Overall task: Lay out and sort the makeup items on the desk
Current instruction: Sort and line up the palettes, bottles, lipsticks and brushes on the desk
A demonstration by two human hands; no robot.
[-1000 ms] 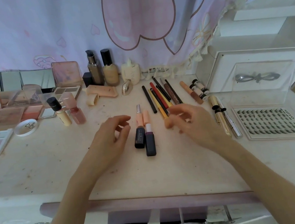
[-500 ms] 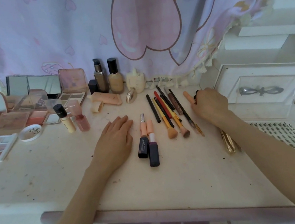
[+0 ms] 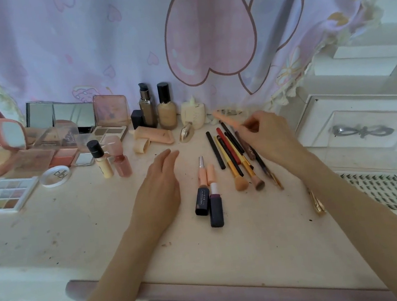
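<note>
My right hand (image 3: 267, 137) pinches an orange tube-shaped stick (image 3: 226, 121) and holds it lifted over the top ends of a row of pencils and brushes (image 3: 234, 157) lying mid-desk. My left hand (image 3: 159, 192) hovers flat with straight fingers just left of two lipsticks (image 3: 209, 194) that lie side by side. Eyeshadow palettes (image 3: 5, 195), a blush compact (image 3: 64, 156) and two small bottles (image 3: 111, 158) fill the left side. Foundation bottles (image 3: 158, 107) stand at the back.
A clear box with a grey bow (image 3: 362, 130) and a lash sheet (image 3: 385, 190) lie on the right. A gold tube (image 3: 316, 202) shows beside my right forearm. A curtain (image 3: 179, 40) hangs behind the desk (image 3: 77, 227).
My right hand set a brush down in the row, reached right to the orange stick, then lifted it up and leftward. My left hand flattened and stayed beside the lipsticks.
</note>
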